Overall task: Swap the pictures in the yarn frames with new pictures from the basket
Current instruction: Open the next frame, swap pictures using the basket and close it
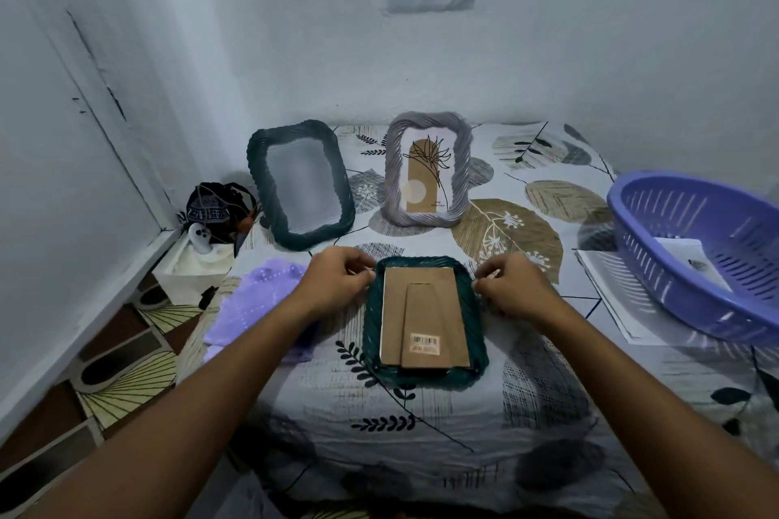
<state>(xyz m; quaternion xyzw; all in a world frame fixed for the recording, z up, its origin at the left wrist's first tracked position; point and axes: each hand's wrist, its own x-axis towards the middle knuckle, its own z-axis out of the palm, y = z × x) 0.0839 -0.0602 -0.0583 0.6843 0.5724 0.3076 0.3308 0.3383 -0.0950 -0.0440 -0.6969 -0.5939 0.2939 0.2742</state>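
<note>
A dark green yarn frame (pixel 372 333) lies face down on the bed in front of me, its brown cardboard back (pixel 423 318) with a barcode sticker facing up. My left hand (pixel 339 280) pinches the frame's upper left edge. My right hand (pixel 512 287) pinches its upper right edge. Behind it, a second dark green yarn frame (pixel 300 190) leans against the wall with a pale blank panel. A grey yarn frame (pixel 428 171) stands upright beside it, showing a plant drawing. The purple plastic basket (pixel 699 253) at the right holds a white picture sheet (pixel 691 261).
A patterned leaf bedsheet (pixel 421 426) covers the bed. A purple cloth (pixel 257 308) lies left of the frame. White papers (pixel 611 295) stick out from under the basket. A dark bag (pixel 217 211) and a white box (pixel 196 270) sit on the floor at the left wall.
</note>
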